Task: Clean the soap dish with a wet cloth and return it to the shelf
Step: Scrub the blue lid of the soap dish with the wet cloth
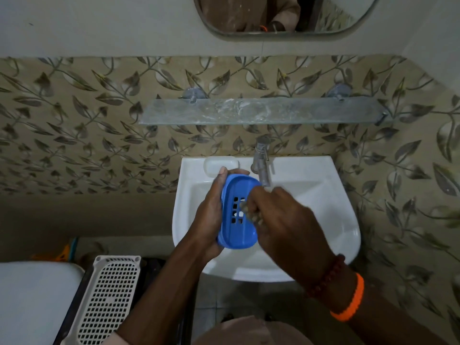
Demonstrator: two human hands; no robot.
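Note:
A blue soap dish with slotted holes is held tilted over the white sink. My left hand grips it from the left side and underneath. My right hand is blurred, its fingers curled, with the fingertips pressed into the dish's inside. No cloth shows clearly; a pale bit by the knuckles under the tap cannot be made out. The glass shelf on the wall above the sink is smeared with soap marks and has nothing on it.
A metal tap stands at the sink's back rim, with a white bar of soap to its left. A mirror hangs above the shelf. A white perforated basket and a white lid are at lower left.

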